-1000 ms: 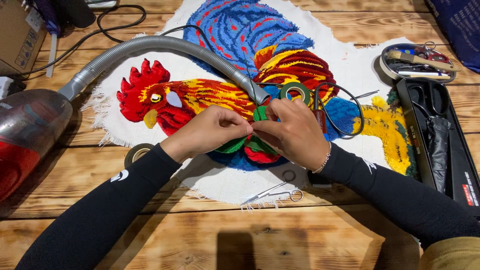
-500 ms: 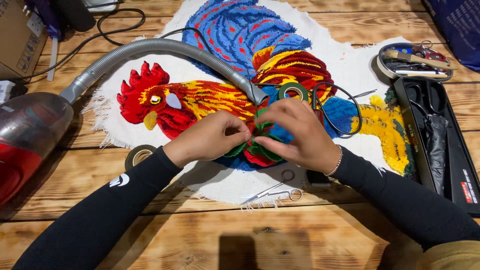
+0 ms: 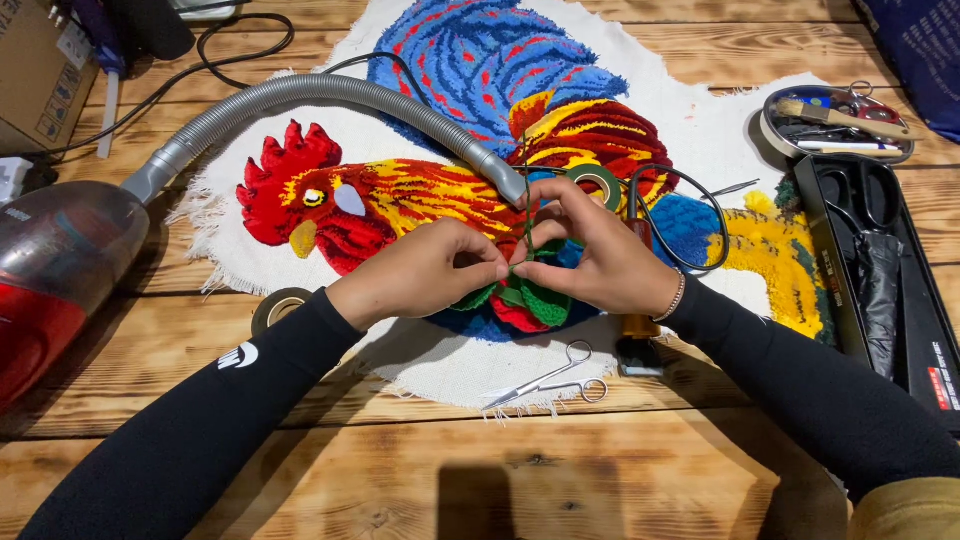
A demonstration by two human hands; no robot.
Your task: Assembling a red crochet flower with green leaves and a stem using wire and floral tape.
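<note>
While my hands have drawn closer since a second ago, small scissors [image 3: 548, 380] lie nearest me, just below the rooster rug [image 3: 480, 150] on bare planks of the surface [image 3: 500, 480]. My left hand [image 3: 425, 280] and right hand [image 3: 595, 255] now meet fingertip to fingertip over the rug's green patch, each grip narrow, pinching a green yarn strand [image 3: 527, 215] that rises upright between them. Left of the rug's frayed edge sits a tape roll [image 3: 278, 306]; the vacuum hose [image 3: 330, 100] arcs across the rug beyond my hands. Right of the rug a black tool case [image 3: 880, 270] crowds that side.
</note>
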